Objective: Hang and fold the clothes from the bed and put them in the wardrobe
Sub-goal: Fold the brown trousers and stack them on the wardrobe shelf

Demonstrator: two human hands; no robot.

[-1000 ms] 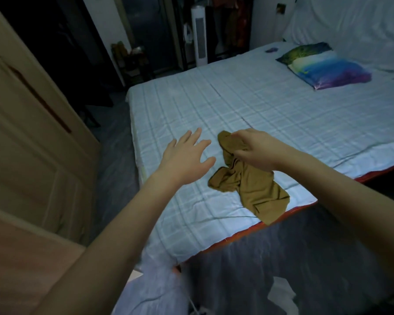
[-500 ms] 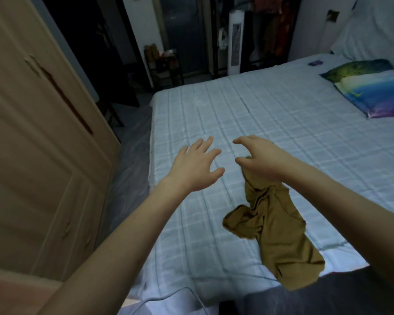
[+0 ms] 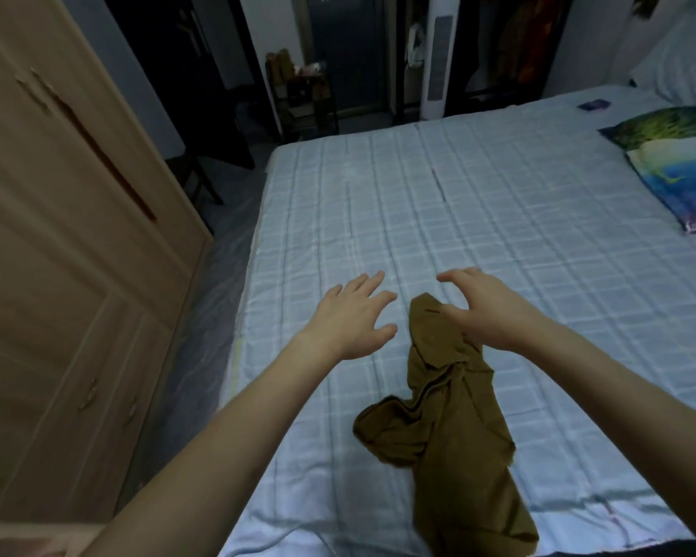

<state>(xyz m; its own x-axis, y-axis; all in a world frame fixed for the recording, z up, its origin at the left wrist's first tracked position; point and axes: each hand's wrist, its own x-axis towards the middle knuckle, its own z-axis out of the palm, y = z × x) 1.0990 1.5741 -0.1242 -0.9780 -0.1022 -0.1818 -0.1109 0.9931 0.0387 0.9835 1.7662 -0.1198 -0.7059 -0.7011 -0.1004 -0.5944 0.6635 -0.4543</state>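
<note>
A crumpled mustard-brown garment [image 3: 451, 432] lies on the bed [image 3: 479, 219] near its front edge, stretching from between my hands down toward me. My left hand [image 3: 352, 317] hovers just left of the garment's top end, fingers spread and straight, holding nothing. My right hand [image 3: 485, 305] is over the garment's top end, fingers spread and slightly bent, thumb close to the cloth; no grip on it shows. The wooden wardrobe [image 3: 57, 243] stands at the left with its doors closed.
A colourful pillow [image 3: 676, 162] lies at the bed's right side, a small dark item [image 3: 591, 105] near the far edge. A white tower fan [image 3: 436, 58] and a small shelf [image 3: 306, 90] stand beyond the bed. A narrow floor strip [image 3: 214, 299] separates bed and wardrobe.
My right hand let go of the garment's top end and opened above it. The view shifted closer over the bed, and the garment now lies stretched toward me.
</note>
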